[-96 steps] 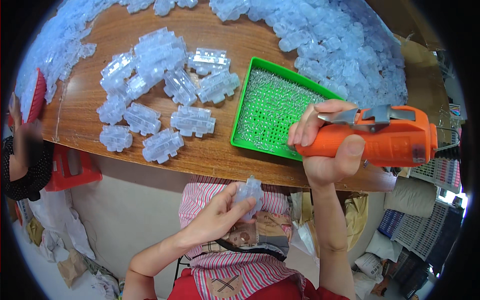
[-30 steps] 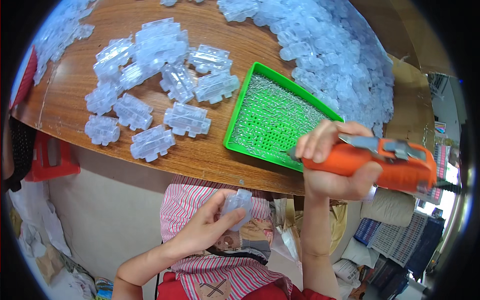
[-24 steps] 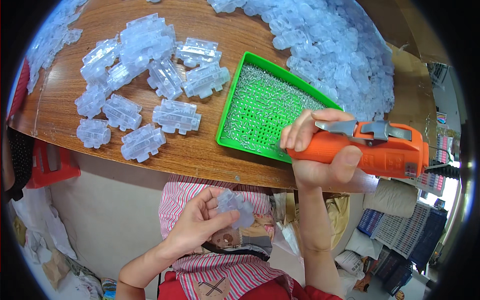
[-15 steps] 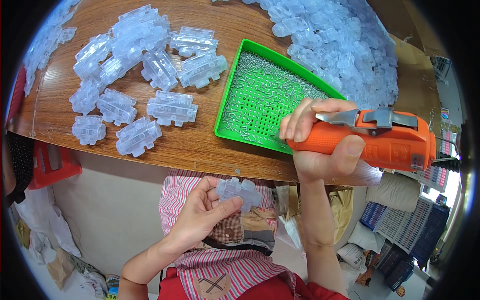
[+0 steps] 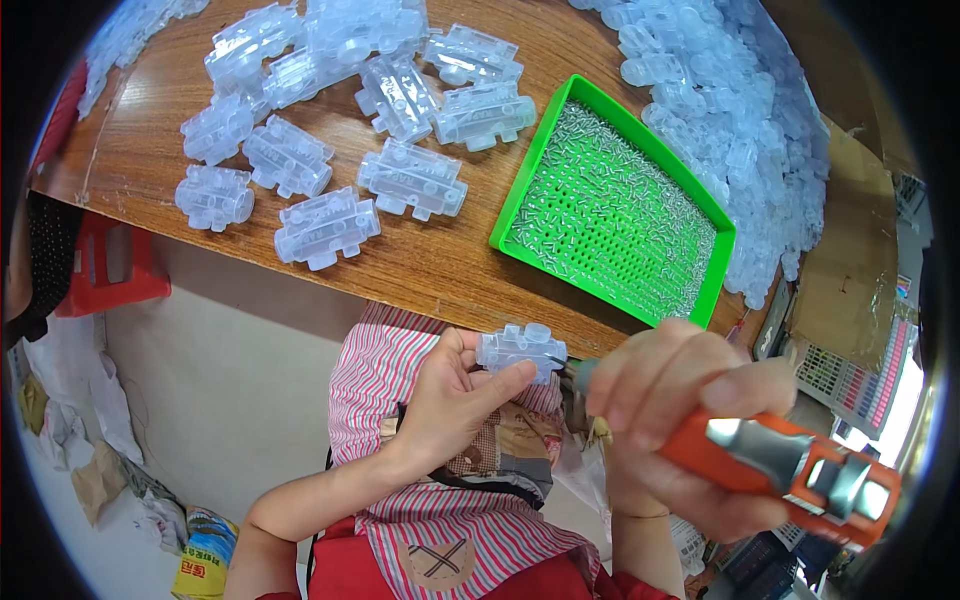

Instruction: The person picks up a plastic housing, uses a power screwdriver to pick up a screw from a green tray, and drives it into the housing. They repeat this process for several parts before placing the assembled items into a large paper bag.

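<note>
Between the thumb and fingers of my left hand is a clear plastic casing with small round tabs, held over my lap at the table's front edge. My right hand is wrapped round an orange power screwdriver with a metal lever and clip. Its dark tip points left and meets the right end of the casing, though whether a screw sits there is too small to tell. A green perforated tray of small silver screws lies on the table just beyond my hands.
Several matching clear casings lie on the wooden table at the left. A big heap of clear plastic parts fills the far right. A red stool stands on the floor at left, and a cardboard sheet is at right.
The screwdriver has come from the tray's near edge down and toward me, its tip now at the casing. My left hand has moved slightly right and up with the casing. The view has shifted.
</note>
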The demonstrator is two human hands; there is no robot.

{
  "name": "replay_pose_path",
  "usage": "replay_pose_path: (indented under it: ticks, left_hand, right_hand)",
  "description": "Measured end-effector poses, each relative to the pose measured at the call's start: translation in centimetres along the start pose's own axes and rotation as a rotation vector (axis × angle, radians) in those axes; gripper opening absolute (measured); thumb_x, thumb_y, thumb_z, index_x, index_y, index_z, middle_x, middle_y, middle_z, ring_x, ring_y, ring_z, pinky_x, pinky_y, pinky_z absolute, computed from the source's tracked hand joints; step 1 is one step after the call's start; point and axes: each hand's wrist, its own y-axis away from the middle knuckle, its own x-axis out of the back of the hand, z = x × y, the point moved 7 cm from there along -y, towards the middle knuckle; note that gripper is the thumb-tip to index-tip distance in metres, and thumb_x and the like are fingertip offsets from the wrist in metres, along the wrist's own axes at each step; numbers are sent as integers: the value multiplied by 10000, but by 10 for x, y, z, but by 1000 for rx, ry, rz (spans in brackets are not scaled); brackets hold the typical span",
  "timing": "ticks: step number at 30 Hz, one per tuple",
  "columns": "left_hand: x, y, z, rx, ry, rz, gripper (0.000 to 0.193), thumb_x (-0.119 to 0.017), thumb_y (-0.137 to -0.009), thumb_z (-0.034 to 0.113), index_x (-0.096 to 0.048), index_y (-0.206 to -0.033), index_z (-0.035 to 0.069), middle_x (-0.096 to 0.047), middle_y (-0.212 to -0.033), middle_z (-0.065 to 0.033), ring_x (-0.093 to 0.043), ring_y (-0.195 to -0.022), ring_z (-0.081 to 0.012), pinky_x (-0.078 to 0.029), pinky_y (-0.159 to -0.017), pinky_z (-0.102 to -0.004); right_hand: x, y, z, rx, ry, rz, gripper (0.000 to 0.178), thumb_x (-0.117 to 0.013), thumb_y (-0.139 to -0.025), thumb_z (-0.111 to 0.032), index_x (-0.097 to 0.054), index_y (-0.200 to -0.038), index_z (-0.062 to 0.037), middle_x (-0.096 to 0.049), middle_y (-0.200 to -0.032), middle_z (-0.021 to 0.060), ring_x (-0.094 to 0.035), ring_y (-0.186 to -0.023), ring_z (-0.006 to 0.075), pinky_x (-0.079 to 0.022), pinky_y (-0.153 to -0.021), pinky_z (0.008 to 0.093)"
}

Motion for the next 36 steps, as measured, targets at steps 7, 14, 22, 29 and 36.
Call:
replay_pose_path:
  ticks: [7, 14, 22, 29, 36]
  left_hand:
    - [4, -1, -3, -33, -19, -1, 307, -620, -873, -2, -390, -1072, -50, -597, -1081, -161, -637, -930, -154, -538, -800, -247]
    - [7, -1, -9, -29, 16, 29, 299, -611, -873, -13, -385, -1065, -50, -597, -1032, -154, -646, -894, -160, -546, -732, -231]
    - [11, -1, -8, -83, -37, 22, 266, -591, -884, -13, -393, -1060, -42, -591, -1002, -142, -635, -867, -143, -535, -729, -229]
    - [3, 0, 0, 6, -63, -7, 276, -617, -875, 5, -413, -1057, -34, -617, -1029, -139, -630, -904, -137, -527, -792, -249]
    - [1, 23, 8, 190, -203, -59, 479, -668, -834, 31, -422, -1244, 3, -618, -999, -44, -594, -904, -88, -477, -827, -223]
  right_hand:
    - [-5, 6, 18, -75, 60, -41, 683, -532, -772, -717, -462, -997, -75, -479, -617, 38, -483, -556, 166, -453, -478, 302]
    - [-8, 17, 35, -136, 87, -53, 656, -620, -739, -677, -463, -927, -69, -511, -642, 61, -493, -585, 195, -446, -533, 334]
    - [-10, 20, 40, -102, 75, -165, 664, -674, -719, -641, -506, -943, -39, -525, -649, 68, -491, -596, 196, -440, -542, 334]
    - [13, -5, 9, -98, -257, 39, 557, -654, -837, -470, -524, -1074, 16, -551, -700, 94, -516, -636, 195, -448, -567, 319]
    - [75, -20, 28, 4, -55, 252, 702, -513, -804, -671, -528, -1081, -26, -466, -597, 55, -447, -536, 174, -427, -462, 319]
